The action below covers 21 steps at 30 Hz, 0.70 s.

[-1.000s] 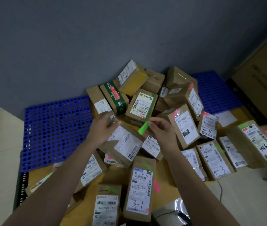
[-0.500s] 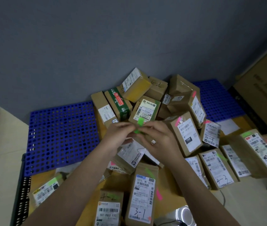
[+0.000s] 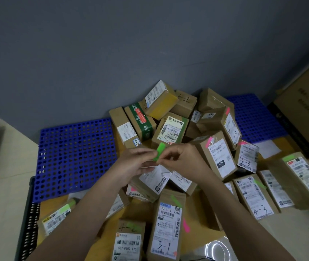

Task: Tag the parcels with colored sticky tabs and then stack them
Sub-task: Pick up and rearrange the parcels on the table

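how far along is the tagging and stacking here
Partly done. Several parcels already carry tabs, such as the 3-1 parcel with green and pink ones. In hand: both the left hand and right hand pinch a green tab above the pile. Left: some parcels, like the yellow-sided one, show no tab, and nothing is neatly stacked.

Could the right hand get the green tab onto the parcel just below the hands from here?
Probably yes. The right hand pinches the green tab together with the left hand, right above that parcel. Its label faces up and nothing lies between. The left grip must let go first.
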{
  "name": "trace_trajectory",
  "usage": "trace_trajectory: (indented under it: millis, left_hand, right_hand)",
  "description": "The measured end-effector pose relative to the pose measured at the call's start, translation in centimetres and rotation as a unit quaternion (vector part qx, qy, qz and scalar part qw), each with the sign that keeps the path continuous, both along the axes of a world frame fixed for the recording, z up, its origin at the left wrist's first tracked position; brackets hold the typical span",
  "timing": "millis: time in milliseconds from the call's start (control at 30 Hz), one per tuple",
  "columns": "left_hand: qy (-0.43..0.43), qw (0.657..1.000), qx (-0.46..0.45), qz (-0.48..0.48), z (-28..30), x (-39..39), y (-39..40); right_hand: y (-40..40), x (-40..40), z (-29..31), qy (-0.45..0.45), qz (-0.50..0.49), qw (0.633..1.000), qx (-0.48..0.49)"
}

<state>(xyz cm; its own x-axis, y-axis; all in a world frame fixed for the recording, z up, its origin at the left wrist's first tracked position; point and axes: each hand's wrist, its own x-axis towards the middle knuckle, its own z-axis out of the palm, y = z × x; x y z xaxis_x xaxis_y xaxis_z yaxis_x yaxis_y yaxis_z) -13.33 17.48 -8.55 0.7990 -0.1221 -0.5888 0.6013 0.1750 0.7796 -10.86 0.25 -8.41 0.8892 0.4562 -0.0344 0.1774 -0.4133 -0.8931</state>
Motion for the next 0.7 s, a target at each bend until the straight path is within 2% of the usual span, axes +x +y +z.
trace_trajectory:
  millis: [100,200,467,567,700]
  left_hand:
    - [-0.025,0.999,0.034,-0.018,0.1,-0.4,0.3]
    - [-0.038,0.998,0.049,-0.008,0.1,-0.7,0.2]
    - [-0.028,0.998,0.048,0.028,-0.6,-1.4,0.5]
    - [-0.023,0.994,0.066,0.082,-1.2,-1.7,1.1]
    - [-0.033,0.981,0.096,0.165,-2.3,-2.4,2.7]
  right_hand:
    - [-0.2,0.5,0.6,0.141,0.046,0.988,0.040]
    - [-0.4,0.8,0.7,0.205,0.055,0.976,0.056]
    - [0.1,-0.5,-0.8,0.201,-0.007,0.975,0.098]
    - [0.3,-1.0,-1.6,0.200,-0.057,0.969,0.132]
    - [1.1,-2.3,-3.3,0.140,-0.089,0.976,0.140]
